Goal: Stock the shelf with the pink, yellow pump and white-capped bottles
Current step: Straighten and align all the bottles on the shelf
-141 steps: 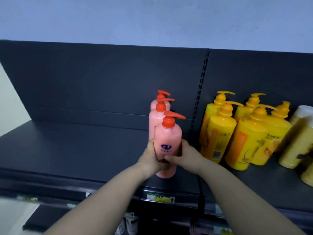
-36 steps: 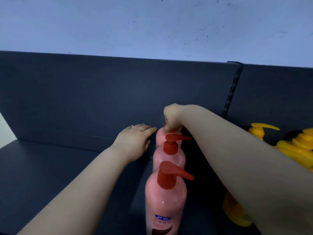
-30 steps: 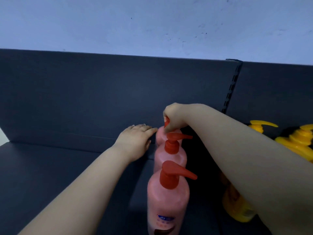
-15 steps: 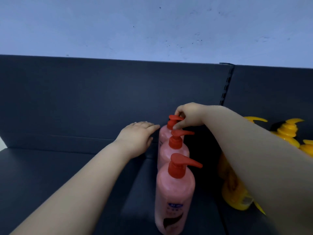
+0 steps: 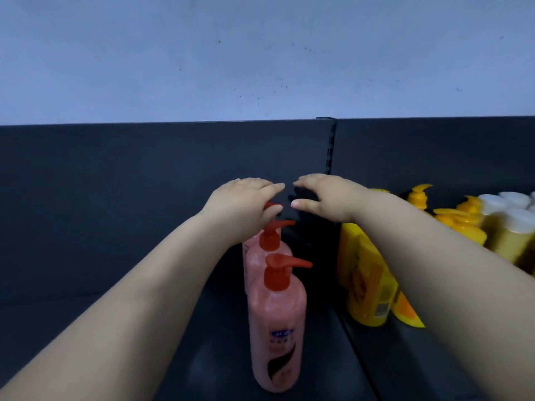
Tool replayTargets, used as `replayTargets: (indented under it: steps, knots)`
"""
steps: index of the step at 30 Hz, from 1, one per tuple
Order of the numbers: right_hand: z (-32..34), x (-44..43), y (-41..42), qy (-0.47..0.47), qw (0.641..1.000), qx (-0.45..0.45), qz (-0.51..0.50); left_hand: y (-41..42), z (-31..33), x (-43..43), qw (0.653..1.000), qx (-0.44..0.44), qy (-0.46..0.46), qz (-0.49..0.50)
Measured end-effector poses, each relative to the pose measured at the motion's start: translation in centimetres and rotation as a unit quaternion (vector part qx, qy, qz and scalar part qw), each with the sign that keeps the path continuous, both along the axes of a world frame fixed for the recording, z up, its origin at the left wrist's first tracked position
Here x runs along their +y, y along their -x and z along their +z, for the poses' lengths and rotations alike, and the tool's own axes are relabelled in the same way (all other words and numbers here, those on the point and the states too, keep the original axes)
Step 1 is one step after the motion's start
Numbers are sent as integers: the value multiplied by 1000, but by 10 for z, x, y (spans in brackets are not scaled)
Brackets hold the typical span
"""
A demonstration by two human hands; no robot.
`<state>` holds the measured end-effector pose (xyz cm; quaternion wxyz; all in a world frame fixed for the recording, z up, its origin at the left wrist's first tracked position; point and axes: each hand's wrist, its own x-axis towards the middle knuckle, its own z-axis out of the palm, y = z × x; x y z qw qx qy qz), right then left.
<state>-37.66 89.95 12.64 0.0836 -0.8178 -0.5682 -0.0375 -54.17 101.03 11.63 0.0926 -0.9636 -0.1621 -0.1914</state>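
Observation:
Three pink bottles with red pumps stand in a line from front to back on the dark shelf point(image 5: 121, 287). The front pink bottle point(image 5: 276, 328) is fully visible and the middle pink bottle point(image 5: 267, 253) stands behind it. Of the rear one only a bit of red pump point(image 5: 270, 205) shows, under my left hand point(image 5: 243, 202), which lies over its top with straight fingers. My right hand point(image 5: 327, 196) hovers just right of that pump, fingers extended, holding nothing. Yellow pump bottles point(image 5: 366, 280) and white-capped bottles point(image 5: 512, 227) stand to the right.
The dark back panel point(image 5: 130, 175) rises close behind the rear pink bottle. A slotted upright post point(image 5: 330, 149) divides the pink section from the yellow one. Bare shelf surface stretches to the left of the pink row.
My right hand has let go of the rear bottle's pump and shifted slightly right. My left hand has moved from beside the rear bottle to over its top.

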Motion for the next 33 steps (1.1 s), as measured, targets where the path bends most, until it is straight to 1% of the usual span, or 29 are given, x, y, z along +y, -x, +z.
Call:
replayTargets:
  steps: [3, 6, 10, 14, 17, 19, 21, 24, 28, 33]
  knots:
    - [3, -15, -8, 2, 1000, 16, -22, -1, 0, 1, 1000, 7, 7, 27]
    - [6, -11, -14, 21, 999, 17, -28, 5, -6, 7, 998, 24, 8, 64]
    - [4, 29, -7, 46, 998, 35, 9, 9, -16, 15, 994, 51, 22, 97]
    - [-7, 73, 9, 66, 996, 26, 61, 12, -30, 26, 988, 78, 27, 128]
    - [-17, 98, 13, 93, 993, 30, 62, 15, -43, 37, 982, 104, 39, 151]
    - [-22, 110, 13, 120, 991, 9, 65, 16, -52, 44, 978, 120, 44, 163]
    - [-22, 118, 13, 145, 987, -12, 75, 15, -59, 51, 975, 130, 57, 168]
    - [-18, 122, 9, 165, 982, -13, 92, 12, -67, 56, 973, 144, 69, 168]
    - [-16, 117, 3, 160, 979, -12, 126, 2, -72, 58, 972, 154, 72, 163]
    - [-14, 113, -6, 162, 971, -51, 166, -12, -74, 53, 971, 160, 76, 159]
